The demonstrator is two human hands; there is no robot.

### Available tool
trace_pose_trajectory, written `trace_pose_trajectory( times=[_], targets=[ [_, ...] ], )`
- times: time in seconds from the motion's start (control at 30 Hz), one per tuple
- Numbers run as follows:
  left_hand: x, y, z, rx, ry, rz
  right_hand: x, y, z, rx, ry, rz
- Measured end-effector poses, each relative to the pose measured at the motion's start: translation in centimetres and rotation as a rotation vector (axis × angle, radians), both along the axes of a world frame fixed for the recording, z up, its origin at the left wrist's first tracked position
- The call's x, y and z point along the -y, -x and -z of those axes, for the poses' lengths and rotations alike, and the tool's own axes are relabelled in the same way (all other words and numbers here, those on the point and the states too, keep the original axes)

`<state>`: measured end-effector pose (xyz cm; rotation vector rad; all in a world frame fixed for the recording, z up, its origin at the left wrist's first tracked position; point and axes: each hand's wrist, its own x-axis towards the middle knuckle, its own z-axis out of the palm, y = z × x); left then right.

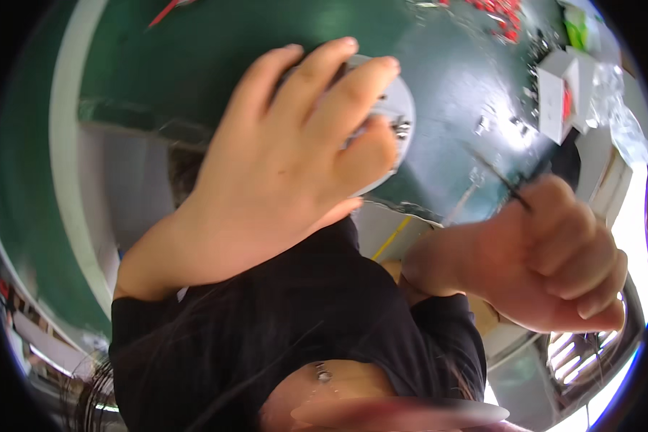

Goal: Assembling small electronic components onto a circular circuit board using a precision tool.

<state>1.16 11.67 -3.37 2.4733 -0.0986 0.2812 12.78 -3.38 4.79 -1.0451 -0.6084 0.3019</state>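
The left hand (pixel 288 158) lies spread over a round white disc (pixel 396 115) on the green desk (pixel 453 93) — fingers loose, covering most of it. To its right, the right hand (pixel 547 259) is fisted around a thin dark tool (pixel 507 183).

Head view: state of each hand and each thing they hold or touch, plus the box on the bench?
Left hand: fingers spread, palm down on the round white disc.
Round white disc: lying flat on the green bench, mostly covered by the hand.
Right hand: closed in a fist around a thin dark tool.
Thin dark tool: gripped, tip sticking up and left out of the fist.
White box: on the bench, apparently open.
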Motion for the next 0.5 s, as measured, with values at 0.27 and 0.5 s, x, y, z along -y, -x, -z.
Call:
trace_pose_trajectory(
  times=[0.27,0.5],
  targets=[
    [-12.1,13.8,0.3,0.233,-0.169,-1.027,2.6,2.1,4.0,-0.069,-0.021,-0.205],
    [-15.2,32.3,0.4,0.06,-0.481,-1.59,3.3,0.4,5.1,0.03,-0.027,-0.214]
  ],
)
